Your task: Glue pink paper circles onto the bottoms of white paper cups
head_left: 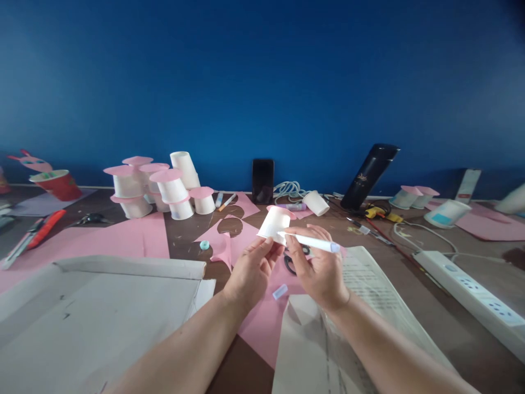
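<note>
My left hand [252,271] grips a white paper cup [274,223] by its lower side, fingers closed around it. The cup is upside down and tilted, with a pink paper disc [283,210] on its upper end. In my right hand [318,268] is a white marker [311,241] with a pale lilac end, its tip at the cup's side. Whether the tip touches the cup, I cannot tell. Below my hands a small pale lilac cap [280,291] lies on pink paper [262,328]. Black scissor handles [290,265] show partly behind my right hand.
Several cups with pink discs [172,189] stand stacked at the back left. A phone [263,180] leans against the blue wall, and a black bottle [369,176] tilts at right. A power strip [471,290] lies far right, a red-handled cutter [45,230] far left.
</note>
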### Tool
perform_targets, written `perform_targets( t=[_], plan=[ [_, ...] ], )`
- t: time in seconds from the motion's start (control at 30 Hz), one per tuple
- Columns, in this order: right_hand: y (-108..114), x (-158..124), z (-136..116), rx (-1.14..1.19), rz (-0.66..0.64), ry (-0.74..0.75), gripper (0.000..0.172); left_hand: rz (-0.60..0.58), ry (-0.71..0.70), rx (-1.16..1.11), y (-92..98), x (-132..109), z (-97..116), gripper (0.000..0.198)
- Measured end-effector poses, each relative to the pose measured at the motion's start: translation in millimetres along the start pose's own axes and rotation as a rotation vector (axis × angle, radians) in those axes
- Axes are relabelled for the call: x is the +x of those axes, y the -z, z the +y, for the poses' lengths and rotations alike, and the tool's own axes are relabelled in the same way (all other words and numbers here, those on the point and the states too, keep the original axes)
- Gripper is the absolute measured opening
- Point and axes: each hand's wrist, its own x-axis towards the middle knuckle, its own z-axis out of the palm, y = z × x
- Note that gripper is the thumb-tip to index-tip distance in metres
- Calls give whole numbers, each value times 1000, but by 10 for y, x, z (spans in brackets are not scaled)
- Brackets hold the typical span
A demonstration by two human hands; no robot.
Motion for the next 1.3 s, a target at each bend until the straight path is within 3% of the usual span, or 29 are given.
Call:
perform_targets(
  t=[0.2, 0.7, 1.3],
  plan=[
    [4, 2, 3, -6, -18, 9, 13, -18, 3, 13, 1, 2, 7, 12],
    [15, 18, -23, -20, -19, -29, 12, 94, 21, -104, -10, 10, 26, 4],
    [12, 25, -29, -14, 31, -19, 12, 66, 27, -103, -27, 2, 35, 11]
  ],
)
